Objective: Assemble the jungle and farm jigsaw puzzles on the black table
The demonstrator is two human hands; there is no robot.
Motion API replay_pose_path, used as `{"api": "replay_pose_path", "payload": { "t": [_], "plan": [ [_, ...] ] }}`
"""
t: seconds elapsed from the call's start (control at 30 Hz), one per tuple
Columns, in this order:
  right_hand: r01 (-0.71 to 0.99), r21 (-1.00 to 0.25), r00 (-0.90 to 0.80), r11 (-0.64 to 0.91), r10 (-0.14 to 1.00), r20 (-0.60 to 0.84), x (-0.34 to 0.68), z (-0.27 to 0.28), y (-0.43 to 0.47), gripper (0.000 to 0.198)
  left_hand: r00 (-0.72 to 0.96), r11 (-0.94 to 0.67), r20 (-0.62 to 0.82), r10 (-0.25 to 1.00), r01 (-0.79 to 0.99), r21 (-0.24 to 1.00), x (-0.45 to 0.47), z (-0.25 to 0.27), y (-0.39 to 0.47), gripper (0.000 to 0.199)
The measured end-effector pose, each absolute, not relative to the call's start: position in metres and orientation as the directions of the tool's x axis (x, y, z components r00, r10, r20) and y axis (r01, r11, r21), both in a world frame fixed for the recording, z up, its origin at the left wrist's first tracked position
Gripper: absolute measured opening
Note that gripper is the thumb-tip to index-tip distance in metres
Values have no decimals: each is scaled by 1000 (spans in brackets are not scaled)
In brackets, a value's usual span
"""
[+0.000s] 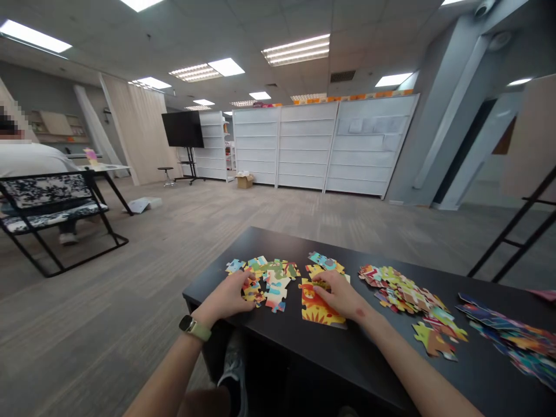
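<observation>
My left hand (233, 292), with a watch on its wrist, rests at the left pile. Its thumb and fingers curve apart around yellow-orange puzzle pieces (257, 292). Beside it, pale joined puzzle pieces (275, 285) reach toward the front edge of the table. My right hand (332, 289) is over a partly joined puzzle section (315, 310) in orange and yellow, showing a lion. Its thumb and fingertips close on a small yellow-green puzzle piece (321, 284), partly hidden by the fingers. Behind that hand lies a blue-topped puzzle piece (325, 260).
A heap of mixed puzzle pieces (403, 289) lies right of my right arm. Farther right are dark blue, colourful puzzle strips (512, 330). All rest on a black table (299, 341). A seated person (35, 159) is at the far left; white shelving (308, 147) stands behind.
</observation>
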State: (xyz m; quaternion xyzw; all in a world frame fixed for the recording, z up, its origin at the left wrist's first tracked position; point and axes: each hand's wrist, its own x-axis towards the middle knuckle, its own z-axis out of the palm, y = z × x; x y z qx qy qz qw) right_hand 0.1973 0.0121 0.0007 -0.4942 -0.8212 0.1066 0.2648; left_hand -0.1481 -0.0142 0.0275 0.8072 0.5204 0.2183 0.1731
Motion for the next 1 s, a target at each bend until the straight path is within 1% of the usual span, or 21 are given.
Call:
{"api": "replay_pose_path", "payload": {
  "t": [0.07, 0.13, 0.2, 0.23, 0.3, 0.37, 0.47, 0.57, 0.67, 0.77, 0.9, 1.0],
  "plan": [
    [755, -436, -370, 489, 868, 332, 197, 2, 12, 22, 385, -456, 245, 890, 728, 513, -149, 35, -16, 50],
    [758, -438, -362, 483, 871, 333, 196, 3, 12, 27, 395, -503, 312, 864, 687, 525, -146, 45, -19, 45],
    [756, -438, -365, 486, 869, 334, 194, 4, 10, 32, 412, -543, 353, 840, 642, 541, -135, 51, -22, 42],
    [752, -436, -375, 495, 865, 334, 193, 4, 9, 31, 430, -562, 362, 827, 621, 546, -126, 52, -23, 42],
    [745, -428, -403, 512, 856, 323, 190, 4, 6, 24, 496, -607, 356, 792, 578, 545, -103, 47, -24, 44],
    [743, -431, -421, 512, 859, 293, 189, 5, 2, 21, 543, -649, 365, 756, 554, 520, -79, 36, -21, 41],
    [734, -468, -437, 492, 870, 230, 192, 8, -4, 28, 558, -672, 379, 738, 563, 481, -53, 19, -10, 41],
    [717, -499, -460, 486, 868, 184, 197, 14, -10, 35, 553, -658, 362, 751, 574, 489, -45, 12, 1, 35],
    [711, -512, -463, 482, 869, 174, 200, 19, -13, 37, 567, -654, 335, 752, 576, 490, -44, 13, 5, 28],
    [715, -521, -456, 467, 876, 159, 199, 22, -14, 38, 593, -658, 304, 746, 584, 475, -45, 18, 4, 27],
    [735, -514, -439, 442, 888, 135, 199, 22, -12, 37, 640, -695, 287, 712, 587, 414, -47, 23, -1, 24],
    [733, -510, -445, 450, 884, 141, 199, 21, -11, 35, 641, -694, 274, 717, 625, 357, -48, 27, -4, 23]
  ]
}}
